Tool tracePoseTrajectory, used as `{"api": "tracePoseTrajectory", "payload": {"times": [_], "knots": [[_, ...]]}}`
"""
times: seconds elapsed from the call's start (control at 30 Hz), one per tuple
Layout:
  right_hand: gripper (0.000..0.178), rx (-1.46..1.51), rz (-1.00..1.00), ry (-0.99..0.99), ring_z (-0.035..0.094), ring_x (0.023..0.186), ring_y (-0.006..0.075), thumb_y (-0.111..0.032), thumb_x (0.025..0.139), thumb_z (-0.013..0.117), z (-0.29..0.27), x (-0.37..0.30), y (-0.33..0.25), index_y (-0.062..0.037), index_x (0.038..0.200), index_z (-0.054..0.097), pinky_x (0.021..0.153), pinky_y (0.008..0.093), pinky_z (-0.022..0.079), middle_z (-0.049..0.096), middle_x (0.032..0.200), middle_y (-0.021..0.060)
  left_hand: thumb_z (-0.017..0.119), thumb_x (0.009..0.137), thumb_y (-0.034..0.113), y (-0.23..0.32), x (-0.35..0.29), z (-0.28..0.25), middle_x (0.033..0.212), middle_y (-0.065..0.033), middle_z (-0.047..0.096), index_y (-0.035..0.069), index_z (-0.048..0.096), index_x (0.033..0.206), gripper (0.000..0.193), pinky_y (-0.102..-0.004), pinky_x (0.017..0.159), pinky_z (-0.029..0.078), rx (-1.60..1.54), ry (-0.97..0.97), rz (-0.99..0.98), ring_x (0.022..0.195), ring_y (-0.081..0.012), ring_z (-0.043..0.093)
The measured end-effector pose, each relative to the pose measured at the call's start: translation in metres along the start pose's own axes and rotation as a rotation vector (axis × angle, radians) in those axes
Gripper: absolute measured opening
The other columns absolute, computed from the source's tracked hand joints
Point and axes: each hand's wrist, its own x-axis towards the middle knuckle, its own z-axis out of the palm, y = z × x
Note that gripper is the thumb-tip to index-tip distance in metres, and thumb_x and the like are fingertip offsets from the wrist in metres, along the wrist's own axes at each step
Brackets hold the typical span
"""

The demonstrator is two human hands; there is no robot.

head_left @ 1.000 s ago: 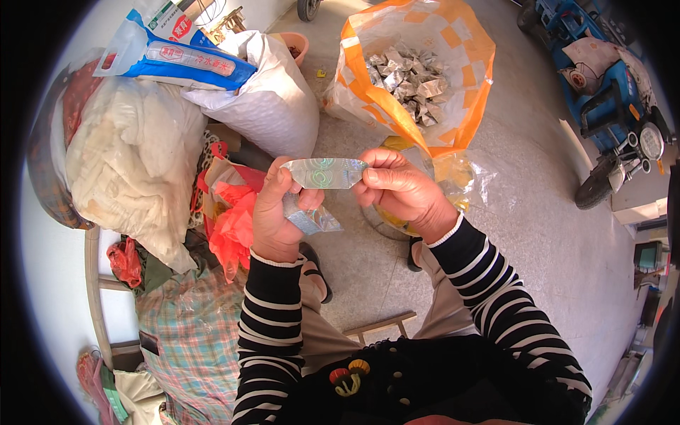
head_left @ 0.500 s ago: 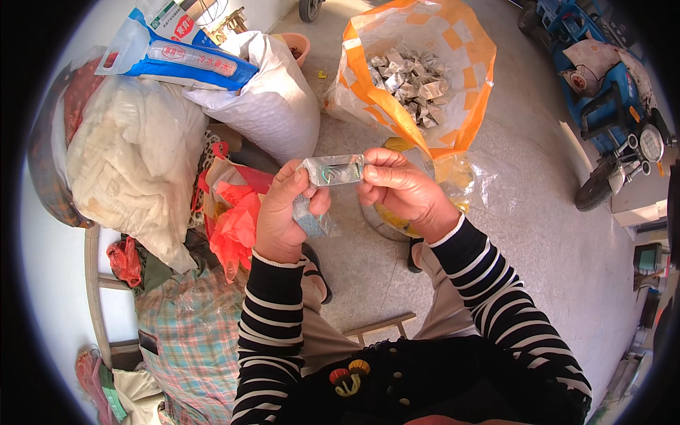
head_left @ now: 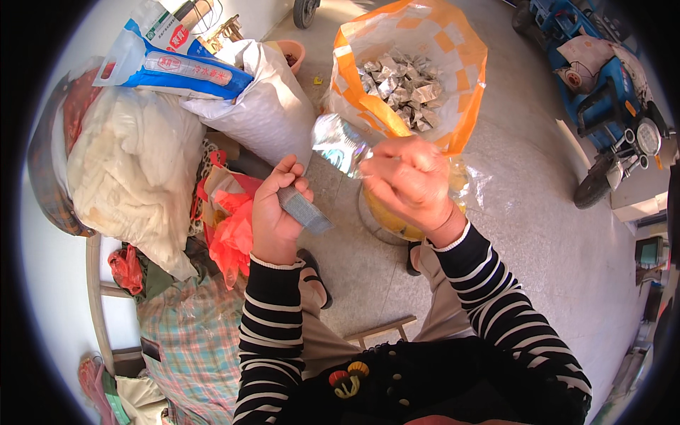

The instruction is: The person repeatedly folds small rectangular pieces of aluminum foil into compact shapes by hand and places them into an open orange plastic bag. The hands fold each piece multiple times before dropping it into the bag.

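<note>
My left hand (head_left: 273, 223) is closed round a thin grey block (head_left: 304, 210), which looks like a stack of small flat sheets and juts out past the palm. My right hand (head_left: 414, 184), slightly blurred, pinches one end of a shiny silver folded piece (head_left: 340, 145) that catches bright light. It hangs in the air left of the hand, apart from my left fingers. Just beyond stands an orange and white checked bag (head_left: 464, 127), its mouth wide. Inside lies a heap of small silver folded boxes (head_left: 404, 83).
A white sack (head_left: 280, 106) with a blue and white bag (head_left: 191, 74) on top stands at the far left, beside a pale cloth bundle (head_left: 131, 152). Red plastic bags (head_left: 234, 234) lie near my left hand. A blue vehicle (head_left: 602, 99) is parked at the right.
My hands have come apart. The silver piece has left my left fingers and stays in my right hand, turned and raised toward the bag. My left hand keeps the grey block.
</note>
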Motion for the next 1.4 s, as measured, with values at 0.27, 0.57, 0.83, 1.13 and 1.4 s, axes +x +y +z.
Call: {"api": "tracePoseTrajectory", "payload": {"times": [0.27,0.57,0.83,1.13,1.4], "knots": [[0.026,0.588,0.773,-0.147,0.060,0.083,0.0107,-0.006,0.079,0.074,0.018,-0.016,0.021,-0.0045,0.103,0.064,0.076,0.0252,0.049,0.064,0.092,0.0002,0.053,0.081,-0.003,-0.004,0.001,0.004,0.091,-0.0080,0.062,0.002,0.059,0.106,0.026,-0.0340,0.070,0.054,-0.058,0.005,-0.050,0.075,-0.0187,0.061],[0.011,1.120,1.032,-0.574,0.059,0.081,0.0060,-0.006,0.082,0.071,0.044,-0.034,-0.005,-0.0035,0.092,0.067,0.075,0.0216,0.048,0.066,0.087,-0.0011,0.054,0.081,-0.003,-0.005,-0.001,0.008,0.090,-0.0080,0.063,0.003,0.059,0.105,0.025,-0.0368,0.073,0.054,-0.031,-0.037,-0.026,0.078,-0.0200,0.062],[0.014,1.185,1.034,-0.541,0.060,0.080,0.0066,-0.007,0.084,0.069,0.045,-0.033,-0.006,-0.0015,0.096,0.069,0.075,0.0221,0.049,0.067,0.088,0.0003,0.053,0.080,-0.004,-0.004,-0.006,0.010,0.091,-0.0095,0.062,0.001,0.059,0.105,0.026,-0.0356,0.074,0.056,-0.039,-0.024,-0.021,0.078,-0.0206,0.062],[0.017,1.144,1.074,-0.611,0.061,0.082,0.0077,-0.008,0.085,0.069,0.042,-0.030,-0.004,0.0001,0.099,0.069,0.076,0.0230,0.049,0.068,0.091,0.0030,0.053,0.079,-0.004,-0.004,-0.006,0.011,0.093,-0.0109,0.060,0.000,0.057,0.106,0.028,-0.0356,0.074,0.057,-0.048,-0.037,-0.005,0.078,-0.0216,0.063],[0.021,1.248,1.125,-0.615,0.062,0.083,0.0104,-0.009,0.084,0.069,0.040,-0.031,0.000,0.0015,0.103,0.068,0.079,0.0248,0.049,0.069,0.093,0.0054,0.053,0.078,-0.003,-0.004,-0.006,0.011,0.094,-0.0114,0.060,0.000,0.057,0.107,0.029,-0.0373,0.076,0.056,-0.046,-0.092,-0.017,0.079,-0.0235,0.063]]}}
